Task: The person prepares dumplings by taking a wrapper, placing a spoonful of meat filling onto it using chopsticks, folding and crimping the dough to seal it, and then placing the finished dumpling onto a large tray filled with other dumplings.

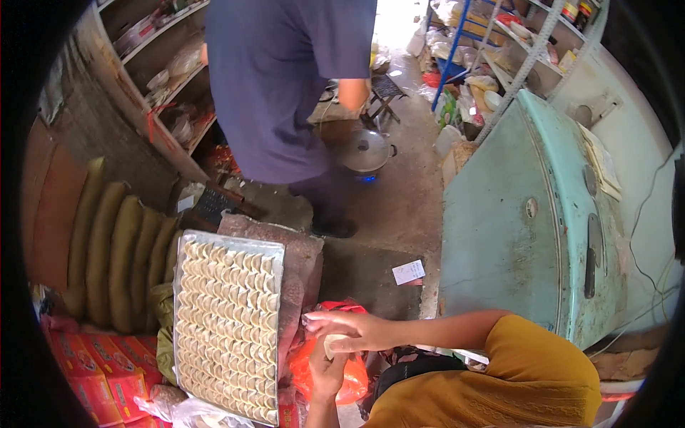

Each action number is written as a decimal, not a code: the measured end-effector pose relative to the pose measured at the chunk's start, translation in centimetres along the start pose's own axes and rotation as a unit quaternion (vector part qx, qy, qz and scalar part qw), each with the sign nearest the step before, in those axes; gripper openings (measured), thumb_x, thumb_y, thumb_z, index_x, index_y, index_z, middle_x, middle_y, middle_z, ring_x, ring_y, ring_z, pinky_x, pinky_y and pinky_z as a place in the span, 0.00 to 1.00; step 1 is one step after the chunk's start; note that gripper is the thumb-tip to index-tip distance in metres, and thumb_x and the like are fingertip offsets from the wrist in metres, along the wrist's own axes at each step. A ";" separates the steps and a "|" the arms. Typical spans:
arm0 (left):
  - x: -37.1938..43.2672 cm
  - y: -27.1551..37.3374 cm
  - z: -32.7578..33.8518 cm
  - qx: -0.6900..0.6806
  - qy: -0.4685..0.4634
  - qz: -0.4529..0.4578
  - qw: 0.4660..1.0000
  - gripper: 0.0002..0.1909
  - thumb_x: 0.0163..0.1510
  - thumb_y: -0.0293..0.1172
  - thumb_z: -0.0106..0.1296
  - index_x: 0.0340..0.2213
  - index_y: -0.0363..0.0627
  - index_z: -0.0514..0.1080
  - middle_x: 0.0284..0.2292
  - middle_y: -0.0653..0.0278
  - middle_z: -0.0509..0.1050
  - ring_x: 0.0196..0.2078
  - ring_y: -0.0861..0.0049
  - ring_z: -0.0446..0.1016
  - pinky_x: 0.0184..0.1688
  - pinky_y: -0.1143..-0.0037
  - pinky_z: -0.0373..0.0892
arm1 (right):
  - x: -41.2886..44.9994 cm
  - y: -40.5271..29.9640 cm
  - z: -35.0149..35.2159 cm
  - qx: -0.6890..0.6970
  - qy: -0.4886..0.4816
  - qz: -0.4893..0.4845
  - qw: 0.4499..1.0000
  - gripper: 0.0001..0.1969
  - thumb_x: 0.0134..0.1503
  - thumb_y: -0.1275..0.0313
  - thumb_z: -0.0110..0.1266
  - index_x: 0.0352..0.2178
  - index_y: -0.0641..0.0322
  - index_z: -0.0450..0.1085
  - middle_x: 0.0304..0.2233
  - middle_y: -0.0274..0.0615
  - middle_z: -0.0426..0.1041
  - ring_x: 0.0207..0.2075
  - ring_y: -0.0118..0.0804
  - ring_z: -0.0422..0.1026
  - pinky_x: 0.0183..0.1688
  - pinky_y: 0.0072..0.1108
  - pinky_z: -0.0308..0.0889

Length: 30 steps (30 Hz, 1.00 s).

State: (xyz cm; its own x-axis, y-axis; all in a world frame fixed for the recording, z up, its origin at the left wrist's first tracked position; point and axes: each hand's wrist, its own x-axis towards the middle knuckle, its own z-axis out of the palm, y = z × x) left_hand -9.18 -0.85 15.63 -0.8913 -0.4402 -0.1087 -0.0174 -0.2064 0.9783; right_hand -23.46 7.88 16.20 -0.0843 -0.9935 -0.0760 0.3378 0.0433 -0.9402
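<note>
My left hand (326, 368) comes up from the bottom edge and holds a pale dough wrapper (335, 345). From the right, my right hand (356, 327) reaches over it, thumb against the dough and fingers stretched above. The hands hide part of the wrapper, so any filling cannot be seen. Just left of them lies a metal tray (251, 245) carrying many rows of crescent dumplings (230, 321). Under my hands sits a bright orange-red plastic bag (350, 381). A black bag or cloth (415, 372) rests near my body.
Another person (283, 91) in dark clothes stands beyond the tray. A lidded pan (365, 151) stands on the floor behind them. A worn turquoise cabinet (497, 224) is at right, bearing knives (592, 254). Red printed boxes (101, 369) and long stuffed sacks (126, 262) line the left.
</note>
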 end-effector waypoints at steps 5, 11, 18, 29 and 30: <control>0.3 -3.4 -0.5 0.048 0.052 -0.036 0.997 0.26 0.51 0.18 0.51 0.51 0.35 0.57 0.41 0.60 0.71 0.46 0.74 0.70 0.47 0.77 0.67 | 0.5 -0.4 -2.1 -0.358 0.051 -0.125 0.924 0.14 0.47 0.71 0.61 0.38 0.59 0.74 0.48 0.44 0.69 0.50 0.42 0.67 0.51 0.28 0.62; 2.4 -6.6 -1.1 -0.044 0.106 -0.067 0.991 0.30 0.50 0.14 0.51 0.52 0.38 0.52 0.48 0.55 0.65 0.46 0.74 0.71 0.46 0.77 0.69 | 3.7 0.9 -4.7 -0.406 0.041 -0.071 0.910 0.06 0.44 0.75 0.62 0.27 0.60 0.75 0.40 0.41 0.74 0.42 0.39 0.71 0.44 0.26 0.66; 1.0 -10.3 -3.8 -0.007 0.279 -0.060 0.958 0.27 0.51 0.20 0.51 0.52 0.37 0.56 0.42 0.54 0.72 0.35 0.80 0.75 0.38 0.80 0.71 | 16.5 3.1 -10.3 -0.474 0.026 -0.163 0.865 0.04 0.47 0.71 0.58 0.26 0.59 0.74 0.27 0.36 0.75 0.30 0.38 0.71 0.35 0.25 0.66; -6.7 -17.3 -5.9 0.025 0.382 -0.177 0.907 0.24 0.51 0.21 0.51 0.50 0.37 0.60 0.43 0.55 0.72 0.34 0.76 0.76 0.36 0.77 0.70 | 26.4 9.5 -14.2 -0.594 -0.174 -0.285 0.733 0.02 0.48 0.73 0.56 0.27 0.56 0.72 0.30 0.33 0.75 0.33 0.37 0.71 0.38 0.26 0.66; -7.0 -17.3 -6.0 0.015 0.388 -0.187 0.902 0.24 0.51 0.21 0.51 0.50 0.37 0.60 0.43 0.55 0.72 0.34 0.76 0.76 0.35 0.78 0.70 | 26.4 9.6 -13.8 -0.614 -0.195 -0.286 0.710 0.03 0.48 0.73 0.56 0.27 0.55 0.72 0.30 0.33 0.74 0.34 0.37 0.71 0.38 0.26 0.66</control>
State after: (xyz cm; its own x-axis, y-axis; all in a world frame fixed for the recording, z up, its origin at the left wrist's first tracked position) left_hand 0.03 0.54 -1.59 -0.2356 -0.8260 -0.5121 -0.2738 -0.4491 0.8505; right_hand -35.40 -16.52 0.56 0.4677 -0.8289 0.3069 -0.7386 -0.5572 -0.3795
